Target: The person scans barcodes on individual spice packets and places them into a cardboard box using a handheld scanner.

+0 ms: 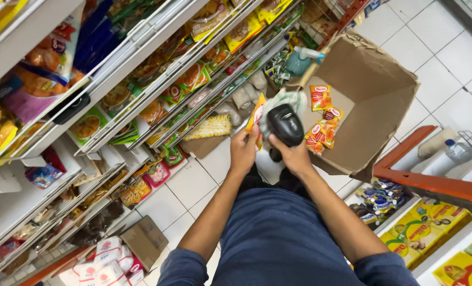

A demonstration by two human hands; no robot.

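Observation:
My left hand grips a small orange-yellow snack packet by its lower edge. My right hand holds a black handheld scanner upright, its head right beside the packet. Both hands are raised together over the tiled floor, just in front of an open cardboard box. Several small orange and red packets lie on the box's bottom. A pale green cloth shows behind the scanner.
Wire shelves packed with snack bags run along the left. A small cardboard box and white-red bags sit on the floor lower left. An orange shelf frame and yellow-green boxes stand right.

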